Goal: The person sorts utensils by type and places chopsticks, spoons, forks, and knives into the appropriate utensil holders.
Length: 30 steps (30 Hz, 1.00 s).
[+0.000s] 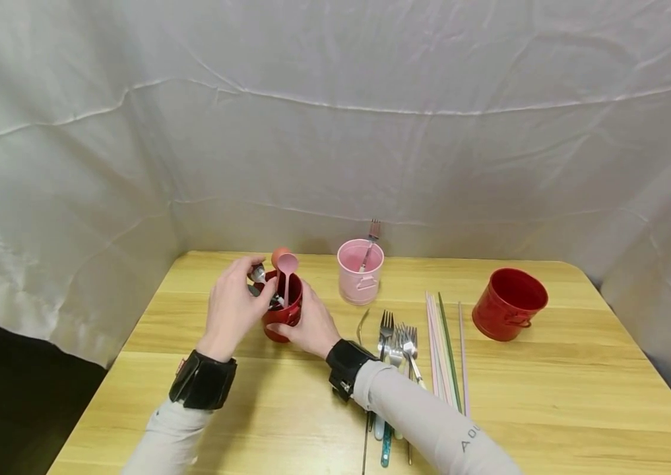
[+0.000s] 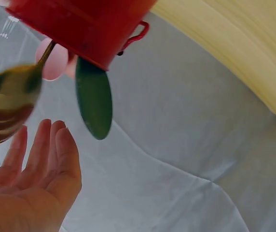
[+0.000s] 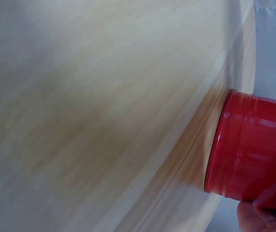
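Observation:
A red bucket (image 1: 278, 335) stands near the table's back left, with several spoons in it, among them a pink spoon (image 1: 287, 264), an orange spoon (image 1: 279, 253) and a metal spoon (image 1: 257, 273). In the left wrist view, a dark green oval utensil end (image 2: 94, 101) also juts past its rim. My left hand (image 1: 233, 303) is at the rim beside the metal spoon; its fingers look fairly straight and apart from the spoon (image 2: 13, 99) in the left wrist view. With thumb and fingers spread around its side, my right hand (image 1: 311, 324) holds the bucket (image 3: 258, 150).
A pink bucket (image 1: 359, 290) holding a fork (image 1: 373, 231) stands at the back. Farther right is another red bucket (image 1: 498, 316). Several forks (image 1: 394, 340) and long thin sticks (image 1: 445, 349) lie on the wooden table (image 1: 578, 382) between. Grey cloth (image 1: 371, 158) hangs behind.

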Motion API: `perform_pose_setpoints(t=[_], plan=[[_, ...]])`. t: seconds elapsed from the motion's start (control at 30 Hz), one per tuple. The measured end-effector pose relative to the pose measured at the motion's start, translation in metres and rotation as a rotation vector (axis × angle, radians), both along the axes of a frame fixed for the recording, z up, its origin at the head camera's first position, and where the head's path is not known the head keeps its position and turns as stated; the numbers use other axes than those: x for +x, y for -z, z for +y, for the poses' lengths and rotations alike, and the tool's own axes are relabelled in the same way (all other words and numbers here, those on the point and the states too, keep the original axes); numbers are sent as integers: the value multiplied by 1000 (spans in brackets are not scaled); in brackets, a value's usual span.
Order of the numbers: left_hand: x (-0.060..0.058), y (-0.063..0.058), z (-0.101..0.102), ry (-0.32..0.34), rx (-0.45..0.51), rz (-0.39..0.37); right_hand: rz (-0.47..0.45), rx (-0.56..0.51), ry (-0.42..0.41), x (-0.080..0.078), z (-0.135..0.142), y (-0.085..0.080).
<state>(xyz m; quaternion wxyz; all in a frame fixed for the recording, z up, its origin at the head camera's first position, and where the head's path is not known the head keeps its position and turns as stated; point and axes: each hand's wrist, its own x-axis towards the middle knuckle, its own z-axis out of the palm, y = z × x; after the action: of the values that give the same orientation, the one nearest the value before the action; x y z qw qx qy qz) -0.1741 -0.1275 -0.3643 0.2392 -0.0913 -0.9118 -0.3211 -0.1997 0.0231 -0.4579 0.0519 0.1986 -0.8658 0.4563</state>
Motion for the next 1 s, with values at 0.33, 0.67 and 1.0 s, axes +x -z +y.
perform_pose_setpoints(t=[0.33,0.67,1.0], plan=[[9,-14,20,53,3,129,-50,-43,-83,-1,6,-2],[7,-19,46,148,22,89,-196,31,-58,5,34,-17],[-1,-12,75,223,53,55,-140,-110,-44,16,79,-21]])
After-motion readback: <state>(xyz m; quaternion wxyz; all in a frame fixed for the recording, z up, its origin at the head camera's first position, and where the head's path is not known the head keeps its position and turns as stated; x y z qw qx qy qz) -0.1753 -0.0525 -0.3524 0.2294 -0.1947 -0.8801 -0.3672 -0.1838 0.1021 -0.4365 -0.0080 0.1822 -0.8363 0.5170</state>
